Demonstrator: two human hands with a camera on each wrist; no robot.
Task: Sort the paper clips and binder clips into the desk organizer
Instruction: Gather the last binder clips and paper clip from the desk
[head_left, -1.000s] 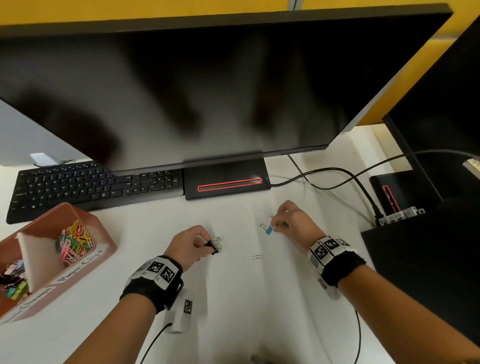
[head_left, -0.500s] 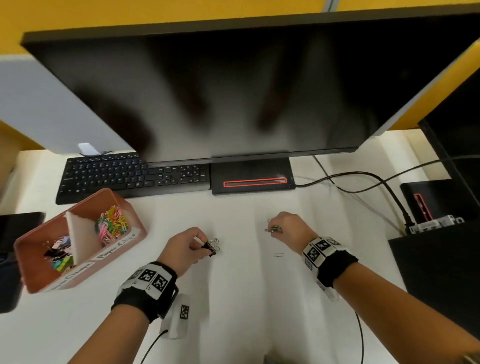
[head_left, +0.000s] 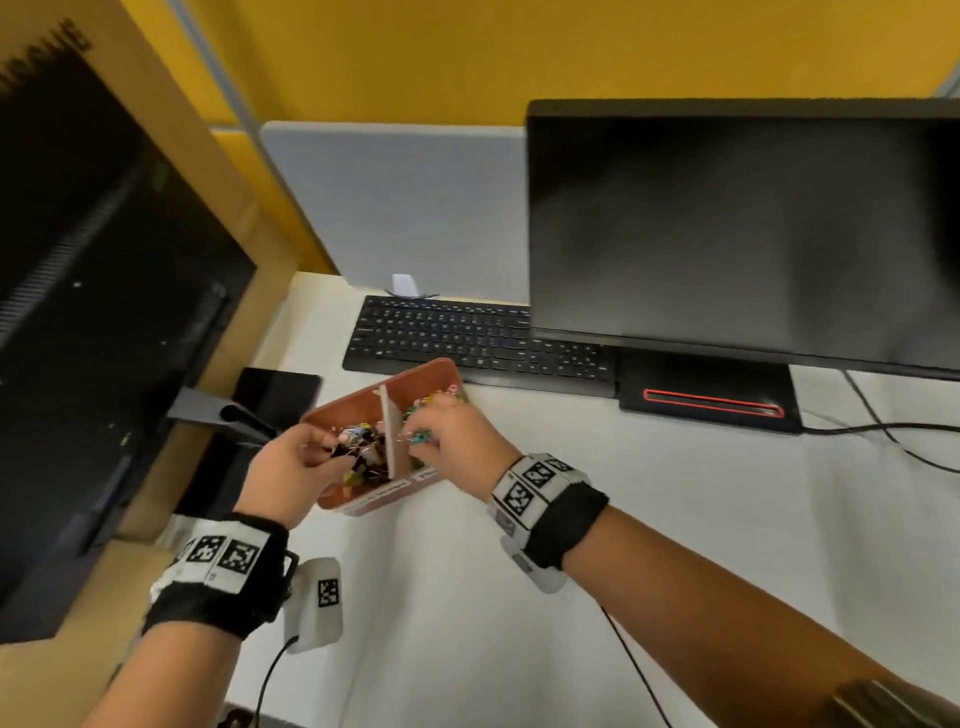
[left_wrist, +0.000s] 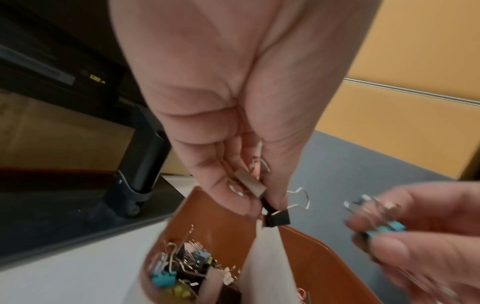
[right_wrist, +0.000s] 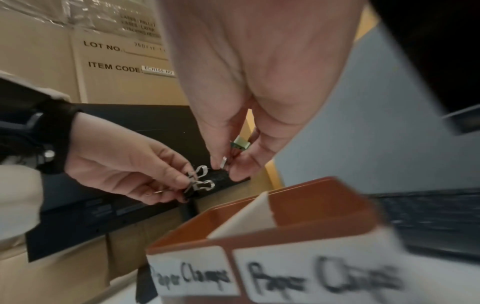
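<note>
The brown desk organizer (head_left: 363, 392) stands on the white desk, split by a white divider (head_left: 392, 436). Its front labels read "Paper Clamps" (right_wrist: 192, 275) and "Paper Clips" (right_wrist: 324, 279). My left hand (head_left: 322, 452) hovers over the left compartment and pinches a black binder clip (left_wrist: 278, 218), with a grey one (left_wrist: 250, 183) further up between the fingers. My right hand (head_left: 421, 436), close by the divider, pinches a teal binder clip (left_wrist: 389, 229). Several binder clips (left_wrist: 182, 273) lie in the left compartment. Coloured paper clips (head_left: 441, 395) show behind the right hand.
A black keyboard (head_left: 467, 338) lies just behind the organizer, under a monitor (head_left: 727, 234) with a red-striped base (head_left: 706, 400). A second screen (head_left: 104, 312) and a cardboard box stand at the left. Cables (head_left: 883, 431) run at the right.
Both hands have moved left from the middle of the desk to above the organizer, each still holding its clip. The head view has swung left with them.
</note>
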